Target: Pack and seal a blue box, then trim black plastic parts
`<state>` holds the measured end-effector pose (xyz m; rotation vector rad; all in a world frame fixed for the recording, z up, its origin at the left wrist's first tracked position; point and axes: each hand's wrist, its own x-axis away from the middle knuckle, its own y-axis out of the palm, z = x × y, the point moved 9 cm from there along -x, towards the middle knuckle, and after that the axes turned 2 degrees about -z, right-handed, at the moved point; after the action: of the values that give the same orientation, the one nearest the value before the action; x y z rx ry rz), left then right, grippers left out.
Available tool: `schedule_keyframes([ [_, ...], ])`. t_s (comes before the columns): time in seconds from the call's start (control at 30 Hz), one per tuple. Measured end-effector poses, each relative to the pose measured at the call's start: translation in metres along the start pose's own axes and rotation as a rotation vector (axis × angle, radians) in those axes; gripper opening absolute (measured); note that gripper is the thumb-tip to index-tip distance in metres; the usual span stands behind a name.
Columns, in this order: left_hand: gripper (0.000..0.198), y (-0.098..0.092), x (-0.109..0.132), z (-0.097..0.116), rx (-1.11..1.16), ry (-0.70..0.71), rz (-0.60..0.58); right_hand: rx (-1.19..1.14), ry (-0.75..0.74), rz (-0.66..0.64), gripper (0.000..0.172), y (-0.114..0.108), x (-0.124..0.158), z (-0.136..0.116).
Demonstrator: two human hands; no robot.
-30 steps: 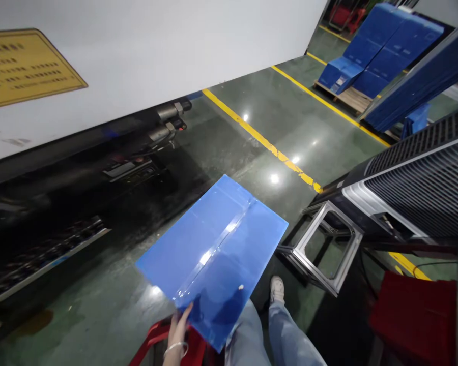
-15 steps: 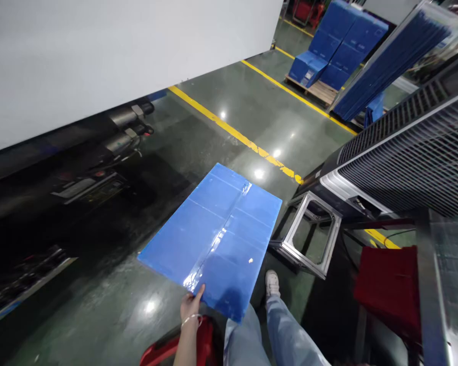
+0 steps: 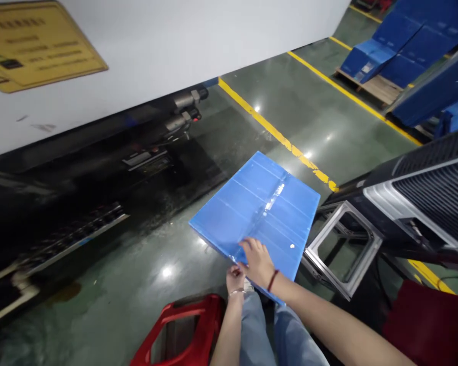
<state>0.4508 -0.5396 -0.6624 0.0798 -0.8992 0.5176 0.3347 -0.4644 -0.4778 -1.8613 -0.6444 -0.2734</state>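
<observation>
So, the person is holding a translucent blue plastic sheet (image 3: 252, 203) low in front of their body, in the lower middle of the frame, with its far end tilted out over the floor and its near corner above their jeans (image 3: 255, 330). The left hand (image 3: 235, 279) is closed on the sheet's near edge, fingers curled around the rim. The right hand (image 3: 257, 263) is lying palm down on the top face just beside it, fingers slightly spread; whether its thumb is clamping from underneath cannot be told. A shiny crease is running down the middle of the sheet.

Just left of the jeans, a red plastic stool (image 3: 183, 330) is standing at the bottom edge. To the right of the sheet, a square aluminium frame (image 3: 366, 254) is sitting beneath a black machine with a slatted grille (image 3: 431, 193), and a dark red crate (image 3: 427, 325) is filling the lower right corner. A white machine panel (image 3: 175, 51) bearing a yellow sign (image 3: 38, 46) is spanning the upper left, while blue crates (image 3: 408, 46) are stacked on a wooden pallet (image 3: 370, 86) at the upper right, past a yellow floor line (image 3: 278, 134).
</observation>
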Motion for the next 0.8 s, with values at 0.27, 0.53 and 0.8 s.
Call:
schedule_keyframes([
  [0.27,0.015,0.016,0.016,-0.028,0.068,-0.094,-0.033,0.226,-0.303,-0.119,0.078,0.039,-0.106,-0.095],
  [0.53,0.015,0.033,0.035,-0.032,0.182,-0.115,-0.011,0.488,-0.396,-0.326,0.079,0.076,-0.16,-0.124],
  [0.8,0.013,0.032,0.043,-0.051,0.234,-0.139,0.005,0.677,-0.477,-0.449,0.061,0.1,-0.18,-0.126],
])
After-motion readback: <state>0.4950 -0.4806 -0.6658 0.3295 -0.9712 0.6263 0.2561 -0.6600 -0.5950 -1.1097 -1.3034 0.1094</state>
